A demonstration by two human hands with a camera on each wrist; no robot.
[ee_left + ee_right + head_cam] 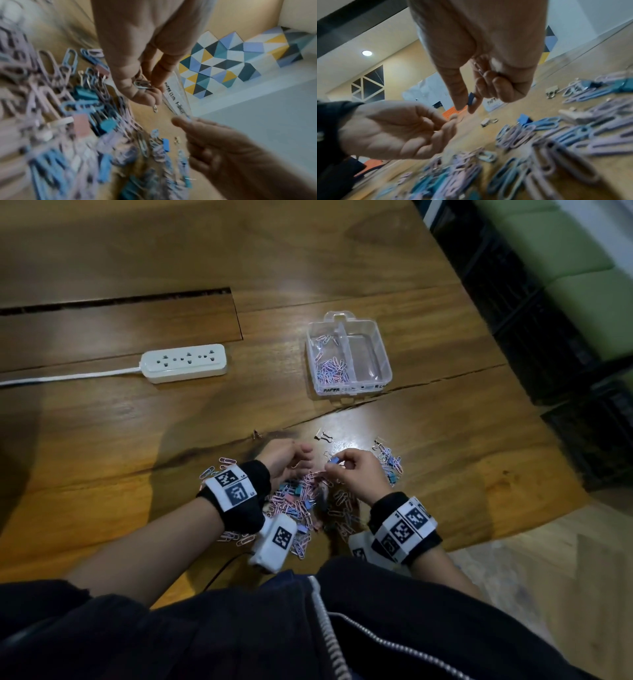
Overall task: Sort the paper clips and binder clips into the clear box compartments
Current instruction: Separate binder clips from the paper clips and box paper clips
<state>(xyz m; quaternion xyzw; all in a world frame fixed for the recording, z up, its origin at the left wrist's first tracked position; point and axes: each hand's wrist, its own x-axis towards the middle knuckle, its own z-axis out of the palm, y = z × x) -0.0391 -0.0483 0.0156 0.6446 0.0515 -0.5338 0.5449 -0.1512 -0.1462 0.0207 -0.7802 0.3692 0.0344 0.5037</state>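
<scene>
Blue binder clip [471, 98] pinched by right hand [356, 474]; left hand [282, 457] cups paper clips [142, 84]

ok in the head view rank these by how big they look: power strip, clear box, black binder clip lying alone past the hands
1 and 2. The clear box and the power strip look about alike in area, too close to rank: the box squarer, the strip longer and narrower.
3. The black binder clip, far smaller.
</scene>
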